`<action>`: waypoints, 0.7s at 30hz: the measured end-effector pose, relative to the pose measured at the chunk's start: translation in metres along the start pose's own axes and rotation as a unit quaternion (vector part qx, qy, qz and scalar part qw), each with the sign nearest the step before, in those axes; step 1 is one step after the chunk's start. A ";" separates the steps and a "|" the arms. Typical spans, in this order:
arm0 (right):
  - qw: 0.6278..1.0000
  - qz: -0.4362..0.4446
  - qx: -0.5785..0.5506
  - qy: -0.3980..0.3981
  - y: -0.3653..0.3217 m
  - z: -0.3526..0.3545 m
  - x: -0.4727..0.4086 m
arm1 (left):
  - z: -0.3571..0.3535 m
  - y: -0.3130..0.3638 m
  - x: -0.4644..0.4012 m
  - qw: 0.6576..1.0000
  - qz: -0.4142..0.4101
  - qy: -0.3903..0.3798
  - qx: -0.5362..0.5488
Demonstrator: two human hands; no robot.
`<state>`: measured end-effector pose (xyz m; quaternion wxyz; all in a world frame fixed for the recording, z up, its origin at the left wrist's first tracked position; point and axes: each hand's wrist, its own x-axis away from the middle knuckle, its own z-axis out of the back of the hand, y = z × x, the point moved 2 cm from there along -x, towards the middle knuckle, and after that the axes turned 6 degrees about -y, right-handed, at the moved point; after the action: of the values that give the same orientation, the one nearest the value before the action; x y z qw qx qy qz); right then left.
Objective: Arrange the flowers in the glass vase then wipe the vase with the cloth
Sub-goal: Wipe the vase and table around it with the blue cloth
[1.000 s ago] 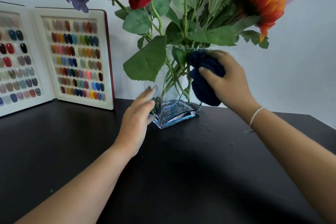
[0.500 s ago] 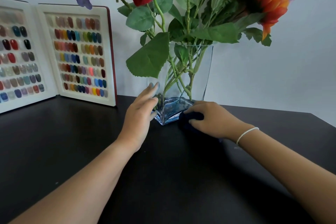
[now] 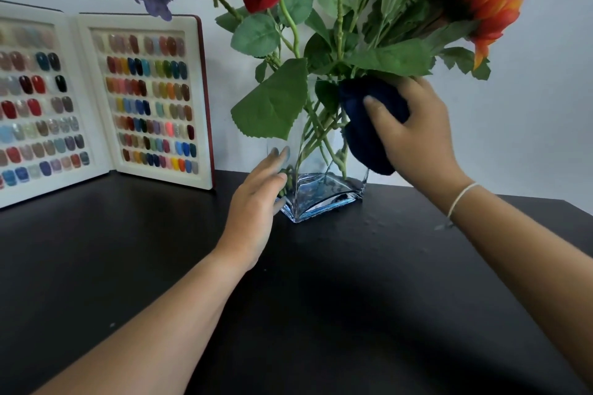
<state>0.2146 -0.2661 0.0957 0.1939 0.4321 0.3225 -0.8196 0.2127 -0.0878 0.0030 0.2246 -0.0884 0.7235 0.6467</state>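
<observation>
With the flowers (image 3: 321, 26) already arranged in the glass vase (image 3: 324, 192) near the desk's (image 3: 321, 298) back edge, your flat, straight-fingered left hand (image 3: 256, 202) steadies it while your right hand (image 3: 414, 135) grips the cloth (image 3: 362, 125) against the upper glass; wiping appears underway, not finished.

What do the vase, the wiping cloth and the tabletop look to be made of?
Vase: clear glass with a thick blue-tinted base; stems show through its walls. Cloth: dark navy, soft fuzzy fabric, probably terry or microfibre, bunched in the right hand. Tabletop: black, matte; likely painted wood or laminate, which one is unclear.
</observation>
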 end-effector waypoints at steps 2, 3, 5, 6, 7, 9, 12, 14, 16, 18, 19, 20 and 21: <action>0.999 0.017 0.005 -0.040 -0.002 -0.009 0.007 | 0.001 -0.001 0.000 1.000 0.000 -0.002 -0.002; 0.997 0.021 0.007 -0.070 -0.001 -0.015 0.016 | 0.001 -0.001 0.000 1.000 -0.001 -0.005 -0.004; 0.992 0.032 0.017 -0.124 0.004 -0.022 0.033 | 0.001 -0.001 0.000 1.000 -0.003 -0.010 -0.006; 0.987 0.035 0.022 -0.152 0.007 -0.024 0.041 | 0.002 -0.001 0.000 1.000 -0.003 -0.010 -0.006; 0.982 0.032 0.025 -0.183 0.009 -0.025 0.047 | 0.002 -0.001 0.001 1.000 -0.003 -0.009 -0.005; 0.968 0.020 0.029 -0.249 0.012 -0.026 0.058 | 0.001 0.000 0.001 1.000 -0.001 -0.010 -0.008; 0.929 0.020 0.084 -0.361 0.013 -0.034 0.067 | 0.001 0.000 0.001 1.000 0.001 0.002 -0.021; 0.906 0.017 0.113 -0.408 0.012 -0.039 0.066 | 0.001 0.000 0.001 0.999 0.000 0.008 -0.033; 0.902 0.011 0.111 -0.418 0.011 -0.040 0.064 | 0.002 -0.001 0.001 0.999 -0.001 0.011 -0.039; 0.907 0.015 0.101 -0.409 0.013 -0.039 0.066 | 0.002 -0.002 0.001 0.999 -0.001 0.015 -0.039; 0.913 0.018 0.091 -0.397 0.013 -0.038 0.066 | 0.002 -0.002 0.001 0.999 0.001 0.016 -0.039; 0.923 0.021 0.076 -0.376 0.012 -0.036 0.065 | 0.003 -0.002 0.001 0.999 0.003 0.018 -0.040; 0.937 0.024 0.057 -0.345 0.009 -0.033 0.062 | 0.003 -0.003 0.001 0.999 0.005 0.018 -0.040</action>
<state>0.2055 -0.2519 0.0268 0.2873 0.1412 0.1780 -0.9305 0.2136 -0.0851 0.0001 0.2043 -0.1049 0.7015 0.6746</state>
